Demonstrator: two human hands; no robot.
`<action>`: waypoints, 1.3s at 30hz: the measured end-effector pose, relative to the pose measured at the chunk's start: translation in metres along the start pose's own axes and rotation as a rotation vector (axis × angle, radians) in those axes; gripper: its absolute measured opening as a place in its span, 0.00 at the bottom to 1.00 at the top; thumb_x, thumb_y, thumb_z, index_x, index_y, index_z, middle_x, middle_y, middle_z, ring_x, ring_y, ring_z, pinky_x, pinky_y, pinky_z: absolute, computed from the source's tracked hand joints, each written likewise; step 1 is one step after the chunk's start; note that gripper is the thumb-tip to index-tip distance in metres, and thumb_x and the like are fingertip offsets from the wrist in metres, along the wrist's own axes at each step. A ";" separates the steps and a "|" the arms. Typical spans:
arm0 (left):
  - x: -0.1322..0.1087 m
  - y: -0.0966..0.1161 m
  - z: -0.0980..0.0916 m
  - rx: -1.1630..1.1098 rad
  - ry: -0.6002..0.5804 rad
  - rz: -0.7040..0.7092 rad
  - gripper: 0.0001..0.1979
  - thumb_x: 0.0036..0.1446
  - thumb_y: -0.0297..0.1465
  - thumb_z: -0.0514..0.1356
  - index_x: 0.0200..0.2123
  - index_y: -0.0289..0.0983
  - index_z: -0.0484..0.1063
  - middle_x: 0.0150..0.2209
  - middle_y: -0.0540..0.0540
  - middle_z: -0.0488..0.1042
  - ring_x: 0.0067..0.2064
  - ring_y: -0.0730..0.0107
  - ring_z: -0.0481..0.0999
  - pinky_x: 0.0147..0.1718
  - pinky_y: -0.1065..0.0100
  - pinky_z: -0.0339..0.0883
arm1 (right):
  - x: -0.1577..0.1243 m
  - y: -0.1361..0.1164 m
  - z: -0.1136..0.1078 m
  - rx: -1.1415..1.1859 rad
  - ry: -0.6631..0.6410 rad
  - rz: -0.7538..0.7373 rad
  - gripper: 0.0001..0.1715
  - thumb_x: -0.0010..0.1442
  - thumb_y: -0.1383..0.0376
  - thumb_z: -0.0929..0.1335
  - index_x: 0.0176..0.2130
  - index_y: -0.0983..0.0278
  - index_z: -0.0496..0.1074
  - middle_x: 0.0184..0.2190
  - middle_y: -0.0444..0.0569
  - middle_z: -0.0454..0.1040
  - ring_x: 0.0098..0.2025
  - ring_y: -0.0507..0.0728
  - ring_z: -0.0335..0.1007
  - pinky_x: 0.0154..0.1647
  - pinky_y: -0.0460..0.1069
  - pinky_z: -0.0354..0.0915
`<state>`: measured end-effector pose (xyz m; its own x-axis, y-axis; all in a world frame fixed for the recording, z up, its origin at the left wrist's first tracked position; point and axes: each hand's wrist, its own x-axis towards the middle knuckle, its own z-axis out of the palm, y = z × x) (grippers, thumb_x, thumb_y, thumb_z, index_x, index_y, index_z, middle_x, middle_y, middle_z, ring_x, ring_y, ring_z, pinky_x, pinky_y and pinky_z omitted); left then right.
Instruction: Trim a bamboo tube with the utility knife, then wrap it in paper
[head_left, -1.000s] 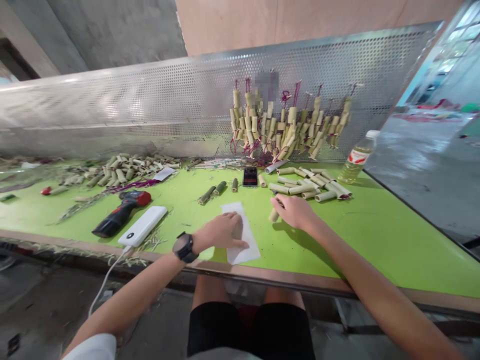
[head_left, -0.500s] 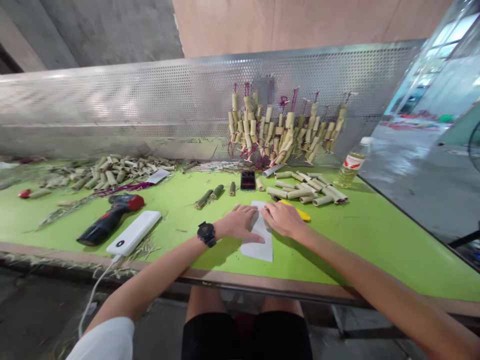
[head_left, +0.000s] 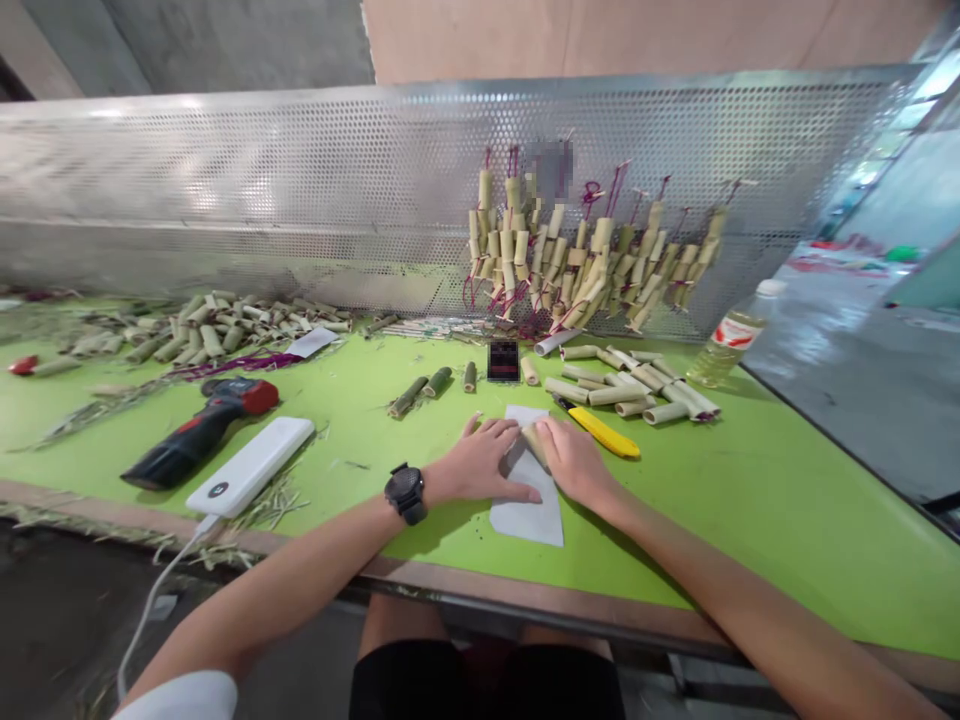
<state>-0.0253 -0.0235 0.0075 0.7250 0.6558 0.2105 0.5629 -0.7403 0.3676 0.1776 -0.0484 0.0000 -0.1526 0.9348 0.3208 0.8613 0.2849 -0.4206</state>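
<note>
Left hand (head_left: 480,462): we see its fingers spread, gripping nothing, on the sheet as a second ago
Bamboo piece (head_left: 536,443): now over the white sheet (head_left: 531,518), between the hands; a second ago we see it right of the sheet, so both hands now meet at one spot; whether the left fingertips touch it, we cannot tell
Right hand (head_left: 577,462): fingers closed around the bamboo piece
Yellow cutter (head_left: 606,432): now in our full view beyond the right hand, partly hidden by it a moment ago
Green table (head_left: 750,520): left to right, we find a bamboo heap (head_left: 202,340), a drill (head_left: 187,445), a white power bank (head_left: 251,465), cut tubes (head_left: 619,395) and a bottle (head_left: 727,350)
Room: perforated panel (head_left: 300,200) behind, bamboo strings (head_left: 577,255) hung on it; at our right, grey floor (head_left: 840,350)
</note>
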 end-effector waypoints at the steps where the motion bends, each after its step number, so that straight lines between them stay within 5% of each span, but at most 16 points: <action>1: -0.001 0.000 0.000 -0.003 0.005 -0.002 0.51 0.48 0.66 0.61 0.65 0.39 0.62 0.66 0.33 0.65 0.66 0.40 0.63 0.67 0.41 0.43 | 0.001 0.001 -0.002 0.018 0.006 -0.005 0.26 0.75 0.56 0.51 0.44 0.61 0.72 0.40 0.52 0.79 0.41 0.60 0.73 0.41 0.53 0.61; 9: -0.003 0.005 -0.003 -0.006 0.011 -0.016 0.45 0.50 0.64 0.61 0.62 0.41 0.63 0.63 0.35 0.67 0.64 0.38 0.64 0.65 0.38 0.45 | 0.007 0.012 -0.012 0.014 0.034 -0.064 0.23 0.75 0.58 0.53 0.47 0.60 0.72 0.36 0.49 0.79 0.42 0.60 0.72 0.47 0.54 0.56; 15: -0.004 0.005 -0.002 -0.019 0.009 -0.043 0.46 0.49 0.65 0.61 0.61 0.41 0.64 0.63 0.34 0.66 0.66 0.38 0.61 0.66 0.38 0.42 | -0.001 0.001 -0.010 -0.011 -0.028 -0.089 0.26 0.75 0.57 0.52 0.39 0.60 0.72 0.41 0.50 0.79 0.45 0.60 0.70 0.45 0.54 0.54; 26: -0.003 0.006 -0.005 -0.019 -0.047 -0.048 0.44 0.52 0.64 0.60 0.62 0.40 0.64 0.67 0.33 0.63 0.68 0.39 0.58 0.66 0.37 0.40 | -0.008 -0.015 -0.011 -0.178 -0.148 -0.253 0.29 0.75 0.59 0.51 0.32 0.63 0.71 0.33 0.52 0.78 0.36 0.58 0.69 0.42 0.55 0.50; 39: -0.004 0.006 -0.007 -0.025 -0.075 -0.067 0.52 0.46 0.68 0.60 0.64 0.40 0.63 0.68 0.34 0.61 0.69 0.37 0.56 0.66 0.37 0.40 | -0.008 -0.018 -0.014 -0.427 -0.103 -0.381 0.32 0.75 0.63 0.52 0.30 0.66 0.75 0.27 0.52 0.78 0.30 0.57 0.65 0.43 0.56 0.45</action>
<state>-0.0271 -0.0298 0.0150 0.7146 0.6897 0.1169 0.6012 -0.6909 0.4014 0.1697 -0.0639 0.0168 -0.5179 0.8051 0.2892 0.8523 0.5144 0.0946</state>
